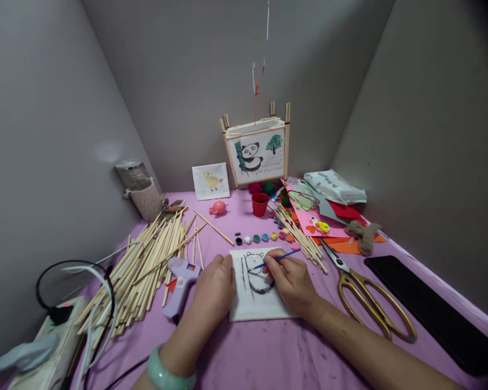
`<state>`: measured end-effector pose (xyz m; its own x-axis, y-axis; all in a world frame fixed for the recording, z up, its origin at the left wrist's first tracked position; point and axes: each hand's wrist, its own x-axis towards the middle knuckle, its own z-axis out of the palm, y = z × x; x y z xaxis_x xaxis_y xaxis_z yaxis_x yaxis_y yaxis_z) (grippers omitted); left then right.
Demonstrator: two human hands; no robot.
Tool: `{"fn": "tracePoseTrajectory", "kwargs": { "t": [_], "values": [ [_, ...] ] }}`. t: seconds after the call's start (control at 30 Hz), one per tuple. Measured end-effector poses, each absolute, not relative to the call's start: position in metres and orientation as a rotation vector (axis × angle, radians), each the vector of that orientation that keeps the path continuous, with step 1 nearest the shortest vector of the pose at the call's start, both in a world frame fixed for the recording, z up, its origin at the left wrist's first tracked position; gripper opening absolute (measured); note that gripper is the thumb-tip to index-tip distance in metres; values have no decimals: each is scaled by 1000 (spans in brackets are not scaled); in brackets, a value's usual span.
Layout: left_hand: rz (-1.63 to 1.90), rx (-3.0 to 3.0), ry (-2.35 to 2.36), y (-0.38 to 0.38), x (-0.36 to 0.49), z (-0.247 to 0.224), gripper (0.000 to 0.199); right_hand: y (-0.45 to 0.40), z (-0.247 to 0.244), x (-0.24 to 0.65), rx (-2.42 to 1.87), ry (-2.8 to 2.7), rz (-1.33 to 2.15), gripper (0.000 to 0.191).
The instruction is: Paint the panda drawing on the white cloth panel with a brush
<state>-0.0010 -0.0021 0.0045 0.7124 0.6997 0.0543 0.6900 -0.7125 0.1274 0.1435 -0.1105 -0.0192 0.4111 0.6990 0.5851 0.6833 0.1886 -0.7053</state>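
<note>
A white square sheet point(244, 309) lies on the purple cloth, with a partly inked panda drawing and dark vertical strokes on it. My right hand point(288, 277) pinches a thin blue brush point(283, 256), its tip touching the drawing near the middle. At the sheet's left edge rests my left hand point(216, 284), its fingers together and curled; whether anything is under them is hidden. Beyond the sheet sits a row of small paint pots point(256, 238) in several colours. A lilac glue gun point(180, 287) lies just left of my left hand.
Wooden sticks point(154, 260) are heaped at left beside a power strip point(52, 341) with cables. A panda lantern point(257, 154), chick picture point(211, 181) and red cup point(259, 205) stand behind. Gold-handled scissors point(361, 298), a black phone-like slab point(427, 309) and coloured sheets point(305, 214) lie right.
</note>
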Motion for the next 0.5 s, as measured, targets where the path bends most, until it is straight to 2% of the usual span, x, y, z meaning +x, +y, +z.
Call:
{"fn": "tracePoseTrajectory", "kwargs": {
  "t": [0.5],
  "values": [
    [128,2806,1150,-2,-1,5,20,-109,-21,144,-1525,-1294,30,22]
  ]
}}
